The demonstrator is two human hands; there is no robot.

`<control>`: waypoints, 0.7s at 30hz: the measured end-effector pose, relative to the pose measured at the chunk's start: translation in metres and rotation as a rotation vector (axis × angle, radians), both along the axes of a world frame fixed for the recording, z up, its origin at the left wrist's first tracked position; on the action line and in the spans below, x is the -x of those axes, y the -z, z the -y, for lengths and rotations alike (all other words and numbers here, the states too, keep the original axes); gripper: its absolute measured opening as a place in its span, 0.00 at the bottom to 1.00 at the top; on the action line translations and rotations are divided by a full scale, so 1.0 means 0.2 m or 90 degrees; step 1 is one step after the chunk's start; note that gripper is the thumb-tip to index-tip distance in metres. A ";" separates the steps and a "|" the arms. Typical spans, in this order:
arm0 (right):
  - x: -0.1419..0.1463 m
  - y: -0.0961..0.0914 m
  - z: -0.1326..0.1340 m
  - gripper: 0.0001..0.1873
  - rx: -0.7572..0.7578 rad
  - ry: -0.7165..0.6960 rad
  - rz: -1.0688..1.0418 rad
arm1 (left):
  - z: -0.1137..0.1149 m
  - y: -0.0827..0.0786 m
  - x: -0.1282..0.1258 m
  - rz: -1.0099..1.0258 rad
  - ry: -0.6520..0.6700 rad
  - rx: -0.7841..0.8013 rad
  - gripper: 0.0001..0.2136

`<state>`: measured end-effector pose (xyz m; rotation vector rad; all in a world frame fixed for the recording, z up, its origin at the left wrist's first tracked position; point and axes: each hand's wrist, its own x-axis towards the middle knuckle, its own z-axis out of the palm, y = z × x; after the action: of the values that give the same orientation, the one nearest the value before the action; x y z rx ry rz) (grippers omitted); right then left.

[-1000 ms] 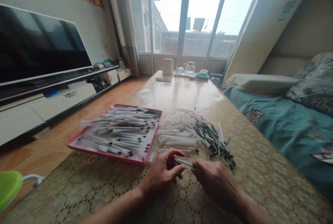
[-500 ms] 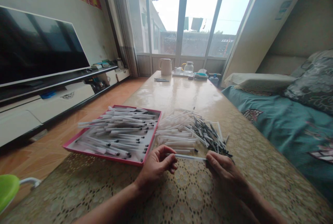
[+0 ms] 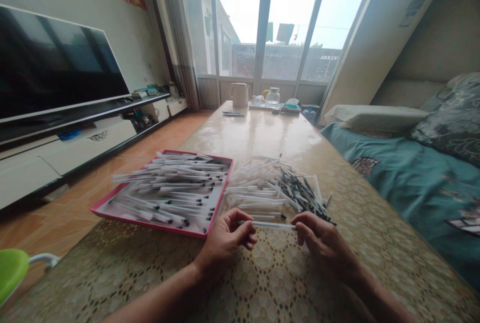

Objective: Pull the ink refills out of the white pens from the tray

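Note:
My left hand (image 3: 227, 240) and my right hand (image 3: 322, 243) both pinch one thin white pen tube (image 3: 272, 224), held level just above the lace tablecloth. The left fingers close on its left end, the right fingers on its right end. Just beyond the hands lies a loose pile of white pen tubes (image 3: 255, 193), with a heap of black refills (image 3: 303, 195) to its right. A pink tray (image 3: 112, 202) to the left holds several finished white pens with black tips.
A long table (image 3: 262, 138) runs toward the window, with a cream mug (image 3: 240, 95), a glass jar (image 3: 273, 97) and small items at its far end. A television (image 3: 56, 73) stands on the left, a teal sofa (image 3: 412, 178) on the right. A green object (image 3: 11, 273) sits at the lower left.
My hands moved apart along the tube: a second ago they were close together at its middle, now each holds one end. Over the last half second they barely shifted.

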<state>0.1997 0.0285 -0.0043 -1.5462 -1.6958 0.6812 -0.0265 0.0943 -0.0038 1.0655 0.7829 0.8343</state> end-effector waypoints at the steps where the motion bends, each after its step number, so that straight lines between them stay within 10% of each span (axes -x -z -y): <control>1: -0.01 0.01 0.00 0.17 -0.005 -0.009 0.019 | 0.00 0.00 0.00 0.001 0.002 0.000 0.13; 21: -0.02 0.02 0.00 0.15 0.013 -0.040 0.061 | 0.00 -0.02 0.00 -0.006 -0.004 0.003 0.14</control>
<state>0.2040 0.0290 -0.0077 -1.5676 -1.8192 0.6672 -0.0260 0.0938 -0.0008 1.0636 0.7956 0.8324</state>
